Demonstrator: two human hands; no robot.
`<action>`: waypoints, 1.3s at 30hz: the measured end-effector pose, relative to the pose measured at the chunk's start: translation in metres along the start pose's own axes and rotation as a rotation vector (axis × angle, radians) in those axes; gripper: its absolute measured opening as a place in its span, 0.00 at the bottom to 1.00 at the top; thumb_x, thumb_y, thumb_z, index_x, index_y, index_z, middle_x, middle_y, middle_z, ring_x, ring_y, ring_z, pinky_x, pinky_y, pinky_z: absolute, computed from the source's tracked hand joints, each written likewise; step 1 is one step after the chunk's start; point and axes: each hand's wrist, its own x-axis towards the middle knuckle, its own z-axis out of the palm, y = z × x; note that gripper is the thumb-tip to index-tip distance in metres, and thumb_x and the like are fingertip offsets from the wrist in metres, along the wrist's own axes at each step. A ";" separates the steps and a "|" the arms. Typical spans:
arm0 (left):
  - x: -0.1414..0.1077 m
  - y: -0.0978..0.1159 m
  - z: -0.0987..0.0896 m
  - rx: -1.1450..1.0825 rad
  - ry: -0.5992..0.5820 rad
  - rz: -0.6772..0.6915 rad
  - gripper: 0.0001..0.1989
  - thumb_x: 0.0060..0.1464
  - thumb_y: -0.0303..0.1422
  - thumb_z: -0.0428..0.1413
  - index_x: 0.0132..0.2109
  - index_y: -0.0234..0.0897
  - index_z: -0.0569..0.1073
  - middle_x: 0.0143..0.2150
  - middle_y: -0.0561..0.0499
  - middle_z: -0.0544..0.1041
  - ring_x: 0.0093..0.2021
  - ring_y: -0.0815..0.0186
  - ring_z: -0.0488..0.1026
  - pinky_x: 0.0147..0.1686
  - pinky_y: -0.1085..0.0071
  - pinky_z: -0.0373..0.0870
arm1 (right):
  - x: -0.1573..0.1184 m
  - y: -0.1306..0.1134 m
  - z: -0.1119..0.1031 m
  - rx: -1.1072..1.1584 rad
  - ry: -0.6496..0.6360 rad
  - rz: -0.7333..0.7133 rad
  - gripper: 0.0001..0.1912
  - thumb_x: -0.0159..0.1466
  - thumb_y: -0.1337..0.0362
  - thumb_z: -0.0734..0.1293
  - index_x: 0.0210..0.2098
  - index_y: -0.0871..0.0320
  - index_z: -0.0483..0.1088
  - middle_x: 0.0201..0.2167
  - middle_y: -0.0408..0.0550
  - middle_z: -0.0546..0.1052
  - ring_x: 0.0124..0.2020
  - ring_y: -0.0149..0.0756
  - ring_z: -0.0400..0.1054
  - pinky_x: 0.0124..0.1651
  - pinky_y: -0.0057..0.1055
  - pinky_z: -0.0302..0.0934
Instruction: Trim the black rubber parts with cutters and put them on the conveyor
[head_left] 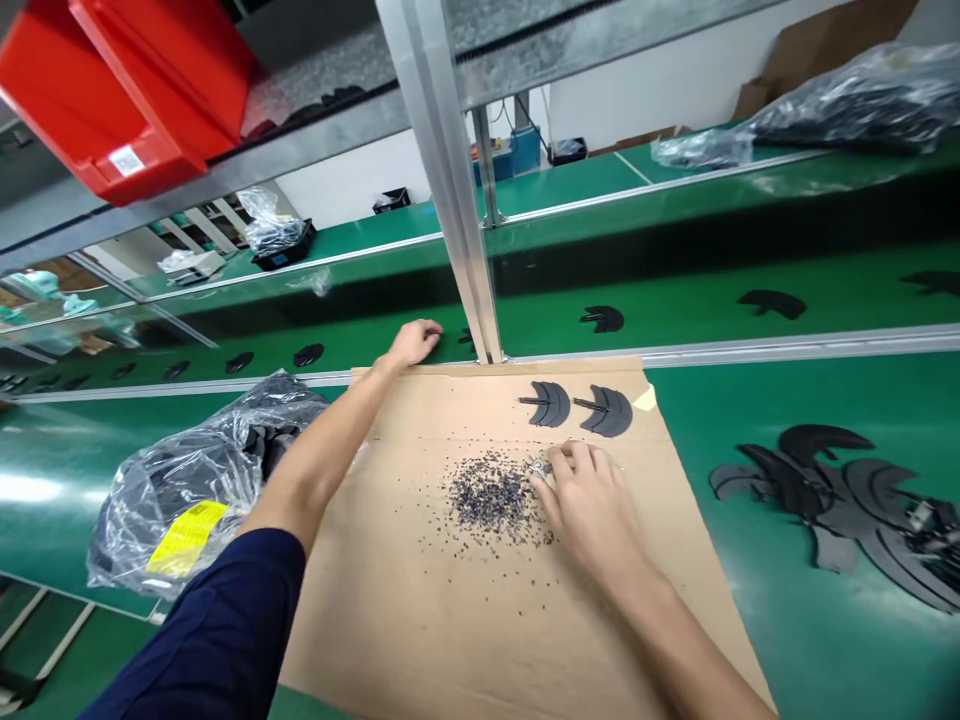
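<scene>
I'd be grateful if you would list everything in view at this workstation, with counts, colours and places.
cardboard sheet: one, tan, lying on the near belt
conveyor belts: two, green, one near and one beyond
crescent-shaped parts: two, black, on the cardboard's far side
granules: many, dark, scattered mid-cardboard
heap of crescent-shaped parts: count unclear, black, on the belt to the right
plastic bag: one, clear with yellow label, left of the cardboard
bins: two, red, upper left
small metal piece: one, silver, at the right fingertips
left hand: one, beyond the cardboard's far edge
right hand: one, beside the granules
sleeve: one, navy, on the left arm
</scene>
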 end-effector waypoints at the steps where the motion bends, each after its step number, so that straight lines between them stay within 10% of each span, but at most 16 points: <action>1: 0.004 0.012 0.010 -0.024 -0.007 0.006 0.18 0.66 0.39 0.57 0.58 0.34 0.72 0.57 0.43 0.75 0.54 0.58 0.76 0.53 0.55 0.77 | 0.000 0.001 0.001 0.005 0.000 0.000 0.15 0.72 0.59 0.60 0.46 0.62 0.74 0.42 0.59 0.76 0.42 0.47 0.66 0.43 0.41 0.62; 5: 0.015 0.041 0.031 -0.091 0.035 -0.036 0.17 0.66 0.39 0.57 0.58 0.35 0.72 0.57 0.43 0.74 0.53 0.59 0.76 0.53 0.56 0.77 | 0.003 0.005 0.005 0.014 0.023 -0.021 0.19 0.74 0.57 0.57 0.46 0.62 0.74 0.42 0.59 0.76 0.42 0.47 0.68 0.43 0.41 0.64; 10: -0.003 0.030 0.002 -0.158 0.187 -0.102 0.17 0.67 0.39 0.56 0.57 0.34 0.72 0.55 0.43 0.75 0.52 0.60 0.76 0.52 0.57 0.77 | 0.006 0.005 0.005 0.079 0.142 -0.074 0.19 0.74 0.56 0.56 0.47 0.60 0.74 0.42 0.58 0.76 0.43 0.48 0.70 0.43 0.41 0.68; 18: -0.174 0.042 -0.009 -0.361 -0.069 0.278 0.08 0.66 0.30 0.51 0.44 0.37 0.76 0.39 0.50 0.80 0.39 0.66 0.78 0.41 0.71 0.76 | 0.007 -0.022 -0.001 0.442 0.162 -0.221 0.33 0.71 0.57 0.62 0.72 0.59 0.53 0.64 0.67 0.66 0.64 0.56 0.66 0.55 0.48 0.71; 23: -0.242 0.070 0.004 -0.344 -0.265 0.420 0.08 0.64 0.27 0.54 0.44 0.42 0.77 0.42 0.53 0.83 0.40 0.70 0.80 0.43 0.78 0.77 | 0.001 -0.030 0.012 0.703 -0.031 -0.459 0.25 0.73 0.64 0.59 0.68 0.49 0.59 0.52 0.52 0.81 0.48 0.41 0.79 0.49 0.35 0.74; 33: -0.234 -0.113 -0.100 0.306 -0.152 -0.142 0.12 0.58 0.25 0.51 0.45 0.34 0.78 0.47 0.41 0.81 0.52 0.55 0.77 0.56 0.62 0.71 | 0.011 -0.031 0.004 0.792 -0.064 -0.019 0.17 0.72 0.52 0.58 0.49 0.55 0.71 0.42 0.52 0.82 0.40 0.42 0.78 0.40 0.34 0.71; 39: -0.228 -0.148 -0.103 0.427 -0.225 -0.163 0.14 0.47 0.21 0.57 0.41 0.36 0.79 0.42 0.44 0.82 0.50 0.55 0.77 0.53 0.64 0.72 | 0.012 -0.037 -0.005 0.942 -0.161 0.141 0.17 0.69 0.49 0.61 0.42 0.55 0.73 0.36 0.50 0.81 0.35 0.40 0.75 0.36 0.33 0.68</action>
